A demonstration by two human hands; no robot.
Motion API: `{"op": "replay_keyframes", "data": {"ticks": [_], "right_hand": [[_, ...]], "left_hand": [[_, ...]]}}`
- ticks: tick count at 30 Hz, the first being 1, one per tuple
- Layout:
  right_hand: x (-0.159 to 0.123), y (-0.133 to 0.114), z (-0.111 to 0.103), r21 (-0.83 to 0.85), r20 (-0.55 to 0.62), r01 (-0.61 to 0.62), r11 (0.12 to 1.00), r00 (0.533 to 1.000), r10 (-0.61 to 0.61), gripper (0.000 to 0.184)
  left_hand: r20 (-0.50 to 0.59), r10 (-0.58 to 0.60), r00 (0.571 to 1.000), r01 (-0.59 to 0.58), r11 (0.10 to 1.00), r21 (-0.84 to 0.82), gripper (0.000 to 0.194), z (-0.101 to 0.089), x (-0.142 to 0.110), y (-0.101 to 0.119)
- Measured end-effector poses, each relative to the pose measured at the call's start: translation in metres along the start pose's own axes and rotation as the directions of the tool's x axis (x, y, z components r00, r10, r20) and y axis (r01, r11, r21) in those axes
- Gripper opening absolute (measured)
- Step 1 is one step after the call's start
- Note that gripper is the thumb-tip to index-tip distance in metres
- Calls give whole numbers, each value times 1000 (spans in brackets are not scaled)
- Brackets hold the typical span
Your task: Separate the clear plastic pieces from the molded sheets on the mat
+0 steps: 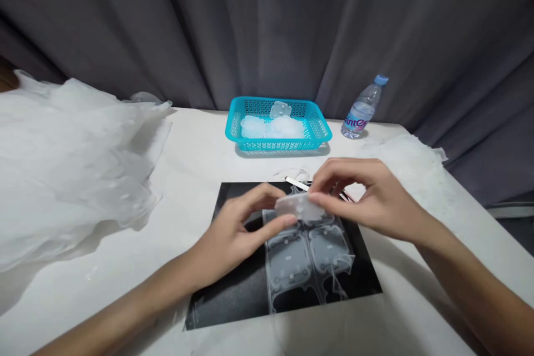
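Above a black mat [237, 300], a small translucent plastic piece [299, 208] with rounded edges is held up, tilted. My left hand [237, 231] pinches its left end between thumb and fingers. Thumb and fingertips of my right hand [371, 194] are closed on the other end. Under both hands, a clear plastic sheet [290, 258] with rounded panels and a torn-looking, cut-out edge lies on the mat. A thin white-tipped tool [295, 183] passes behind my right fingers; whether they touch it cannot be seen.
A turquoise basket [277, 146] with several translucent pieces [286, 127] stands at the back. To its right is a water bottle [361, 111]. A large heap of clear plastic sheets [79, 167] covers the left; more plastic scraps [406, 161] lie right. A grey curtain [271, 28] hangs behind the white table [187, 156].
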State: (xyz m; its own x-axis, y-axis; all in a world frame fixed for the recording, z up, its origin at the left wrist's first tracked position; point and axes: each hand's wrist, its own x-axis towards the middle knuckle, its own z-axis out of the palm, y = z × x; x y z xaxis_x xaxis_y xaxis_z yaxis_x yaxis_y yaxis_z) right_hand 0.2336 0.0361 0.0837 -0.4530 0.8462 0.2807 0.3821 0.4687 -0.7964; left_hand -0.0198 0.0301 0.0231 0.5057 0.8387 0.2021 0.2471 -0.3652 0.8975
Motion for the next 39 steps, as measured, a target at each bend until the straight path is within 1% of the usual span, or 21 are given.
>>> {"op": "replay_keyframes", "data": {"ticks": [2,4,5,7,9,10,12,14,16,17,19,20,21,22,23,24,27,29,31,33,39], "right_hand": [[-2,14,-18,-29,-159,-94,995,983,88,9],[-6,33,-44,-41,-421,-149,988,899,119,13],[-9,45,-59,-56,-552,-179,982,825,119,13],[-18,68,-88,-115,-764,-283,952,637,97,9],[-29,90,-114,-154,-876,-433,888,475,80,6],[-35,100,-124,-173,-899,-511,842,430,76,6],[-45,112,-138,-219,-876,-683,697,453,168,6],[-51,116,-141,-322,-870,-776,542,469,155,10],[-50,110,-131,-454,-863,-750,481,505,-28,19],[-48,105,-121,-526,-833,-689,498,536,-139,22],[-41,94,-89,-662,-671,-421,620,701,-240,15],[-38,90,-70,-639,-535,-256,725,825,-180,13],[-34,87,-49,-549,-367,-127,826,925,-101,11],[-31,87,-30,-449,-206,-69,891,978,-28,11],[-28,87,-12,-375,-90,-54,925,996,22,11],[-26,89,2,-335,-40,-66,940,998,56,11],[-22,97,22,-237,34,-169,957,983,182,12],[-21,99,21,-209,70,-208,956,971,227,10],[-21,98,16,-231,100,-189,954,971,217,7],[-20,97,12,-257,131,-144,956,975,182,2],[-10,94,4,-282,177,-92,955,973,146,7]], "left_hand": [[107,-65,992,47,985,163,41,5,-2,-12],[205,-66,977,-10,937,350,59,9,-4,-24],[244,-34,969,-74,904,421,62,10,-5,-29],[298,28,954,-187,833,521,62,11,-4,-35],[341,61,938,-260,775,576,61,10,-3,-37],[357,68,931,-282,754,593,61,8,-2,-37],[379,79,922,-316,720,618,60,5,0,-36],[384,86,919,-332,694,639,59,0,0,-36],[386,80,919,-333,683,651,57,-6,-1,-35],[390,76,918,-332,686,647,56,-9,-1,-34],[403,65,913,-325,712,622,54,-14,1,-28],[406,60,912,-316,733,602,52,-14,3,-24],[403,58,913,-304,755,580,48,-13,5,-20],[396,56,917,-289,777,559,44,-9,9,-16],[374,59,925,-270,796,542,40,-4,12,-14],[357,67,932,-260,809,528,35,2,16,-13],[352,104,930,-282,818,502,41,24,25,-19],[345,122,931,-292,815,500,53,34,26,-29],[335,125,934,-291,811,509,59,38,25,-36],[334,123,935,-290,805,517,60,38,24,-41],[376,126,918,-318,800,509,61,31,27,-42]]}}
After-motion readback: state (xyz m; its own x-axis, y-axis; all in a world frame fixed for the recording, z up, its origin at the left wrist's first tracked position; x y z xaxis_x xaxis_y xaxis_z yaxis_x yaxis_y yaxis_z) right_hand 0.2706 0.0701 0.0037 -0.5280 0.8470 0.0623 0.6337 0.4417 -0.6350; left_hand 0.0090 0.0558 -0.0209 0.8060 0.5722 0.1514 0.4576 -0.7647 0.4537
